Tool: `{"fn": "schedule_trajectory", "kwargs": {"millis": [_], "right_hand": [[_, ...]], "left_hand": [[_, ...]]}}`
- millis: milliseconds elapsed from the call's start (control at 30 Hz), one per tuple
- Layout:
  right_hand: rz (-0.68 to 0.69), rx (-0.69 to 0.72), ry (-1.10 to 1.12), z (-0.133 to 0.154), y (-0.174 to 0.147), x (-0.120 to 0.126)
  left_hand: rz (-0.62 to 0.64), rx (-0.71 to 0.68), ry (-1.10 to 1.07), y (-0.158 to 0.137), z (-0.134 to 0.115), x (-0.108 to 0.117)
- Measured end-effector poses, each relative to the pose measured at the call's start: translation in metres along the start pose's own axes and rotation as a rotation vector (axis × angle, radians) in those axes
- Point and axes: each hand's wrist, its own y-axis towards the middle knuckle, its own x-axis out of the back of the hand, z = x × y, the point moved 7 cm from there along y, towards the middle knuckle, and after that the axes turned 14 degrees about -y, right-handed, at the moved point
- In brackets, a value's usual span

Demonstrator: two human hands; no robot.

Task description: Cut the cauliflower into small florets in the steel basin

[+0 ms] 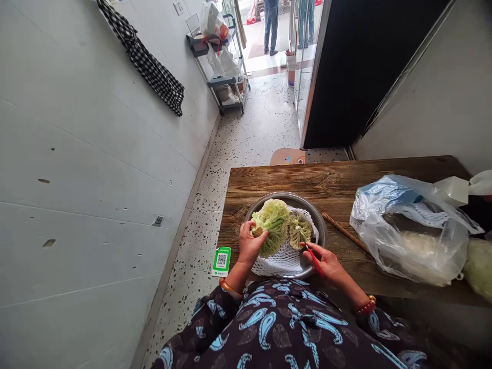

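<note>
My left hand (251, 243) is closed around a head of cauliflower (272, 220), pale green and white, held over a round metal basin (325, 233). In my right hand (325, 261) is a red-handled pair of scissors (315, 260), its tip close to a smaller, darker cauliflower piece (300, 230). That piece rests in the basin on white foam netting (282, 260). I cannot tell whether the blades touch it. The cauliflower in my left hand hides part of the basin's left side.
The basin stands on a dark wooden table (277, 178). Right of it lie thin wooden sticks (344, 230) and a clear plastic bag (411, 230). A green QR-code card (222, 260) is at the left edge. Beyond are a stool (287, 156), a loaded cart (223, 81) and a person's legs (271, 25).
</note>
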Motion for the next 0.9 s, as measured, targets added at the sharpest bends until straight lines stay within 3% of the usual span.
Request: {"fn": "schedule_trajectory", "kwargs": {"millis": [133, 233, 400, 467, 533, 600, 700, 800, 900], "right_hand": [[0.179, 0.112, -0.049, 0.018, -0.004, -0.026], [0.220, 0.148, -0.088, 0.016, -0.002, -0.032], [0.004, 0.084, -0.120, -0.014, 0.007, 0.004], [-0.082, 0.071, -0.198, -0.025, 0.008, 0.020], [-0.081, 0.114, -0.274, -0.028, 0.007, 0.021], [0.015, 0.229, -0.314, -0.020, 0.006, 0.005], [0.201, 0.460, -0.373, 0.002, 0.006, -0.040], [0.160, 0.599, -0.515, 0.021, 0.016, -0.073], [0.080, 0.602, -0.615, 0.025, 0.031, -0.089]], "left_hand": [[0.023, -0.086, 0.084, -0.015, -0.008, -0.009], [-0.010, -0.047, 0.043, -0.020, 0.001, -0.007], [-0.208, 0.243, -0.244, -0.023, 0.032, 0.016], [-0.289, 0.325, -0.381, -0.025, 0.036, 0.028], [-0.360, 0.354, -0.481, -0.025, 0.033, 0.041], [-0.418, 0.350, -0.548, -0.024, 0.026, 0.054], [-0.481, 0.330, -0.610, -0.021, 0.013, 0.071], [-0.517, 0.292, -0.638, -0.020, -0.004, 0.082], [-0.531, 0.269, -0.665, -0.022, -0.020, 0.088]]}}
